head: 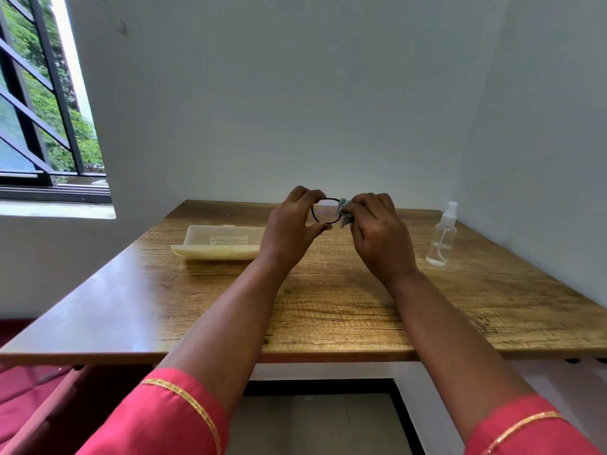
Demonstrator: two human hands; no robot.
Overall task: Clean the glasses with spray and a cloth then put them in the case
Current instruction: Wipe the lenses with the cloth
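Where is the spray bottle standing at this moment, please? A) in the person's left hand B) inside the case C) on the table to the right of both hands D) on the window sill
C: the spray bottle stands upright on the table, untouched, right of both hands.

- Table (328, 290): wood grain, smooth with a soft sheen.
- Case (220, 246): pale, matt, probably plastic.
- Spray bottle (441, 239): clear glossy plastic.
- Glasses (325, 210): dark glossy frame.
- Cloth (344, 211): soft crumpled fabric.

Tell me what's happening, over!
Left hand holds glasses. Right hand pinches cloth on a lens. Case waiting, spray bottle upright. Nothing blocking.
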